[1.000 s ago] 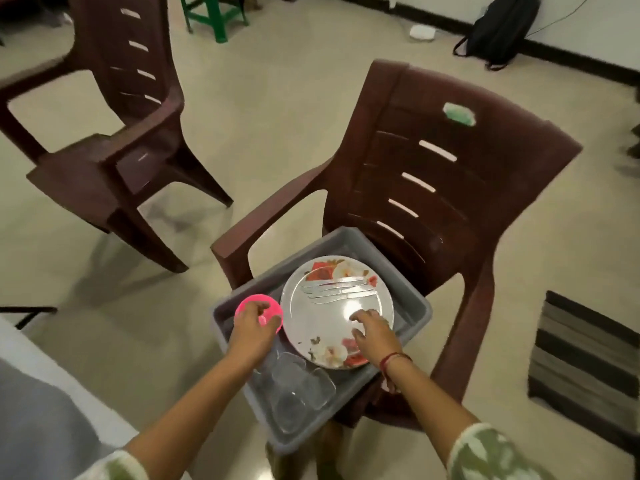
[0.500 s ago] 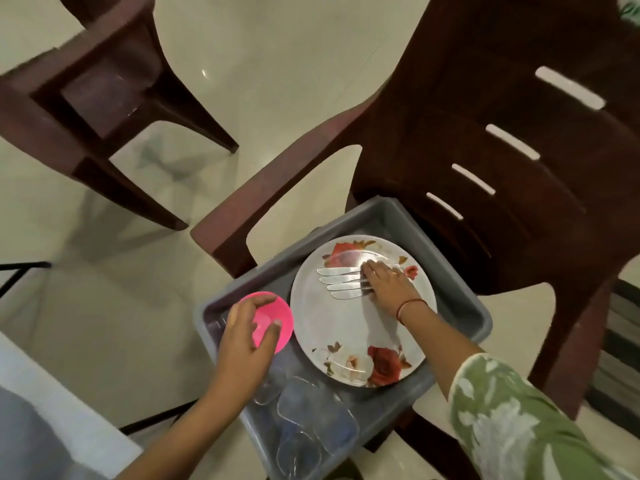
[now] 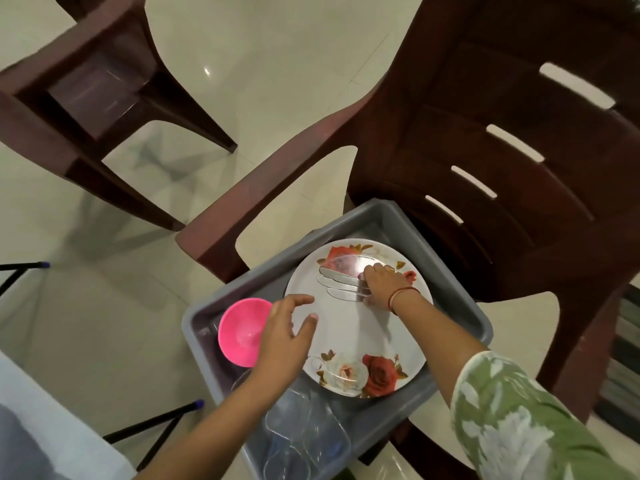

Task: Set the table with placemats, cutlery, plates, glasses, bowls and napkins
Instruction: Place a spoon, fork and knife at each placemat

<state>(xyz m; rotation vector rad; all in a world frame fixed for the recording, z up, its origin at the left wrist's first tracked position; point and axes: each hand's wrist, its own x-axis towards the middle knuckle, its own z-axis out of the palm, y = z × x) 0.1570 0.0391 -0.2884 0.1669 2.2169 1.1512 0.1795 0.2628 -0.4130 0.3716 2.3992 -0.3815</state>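
Note:
A grey plastic tub (image 3: 381, 216) rests on the seat of a dark red chair (image 3: 502, 188). Inside it lies a white plate with red roses (image 3: 363, 341), with several steel knives (image 3: 337, 284) lying across its far part. My right hand (image 3: 386, 284) is closed over the knife handles. A pink bowl (image 3: 242, 329) sits in the tub's left corner. My left hand (image 3: 285, 334) hovers open between the bowl and the plate's left rim, holding nothing. Clear glasses (image 3: 304, 431) lie in the tub's near end.
A second dark red chair (image 3: 79, 98) stands at the far left on the pale tiled floor. A white table edge (image 3: 52, 427) and black folding legs (image 3: 156, 424) are at the lower left. A striped rug (image 3: 623, 358) lies at the right.
My left hand has let go of the pink bowl and moved right toward the plate rim. My right hand moved up the plate and closed on the knife handles. The camera moved closer.

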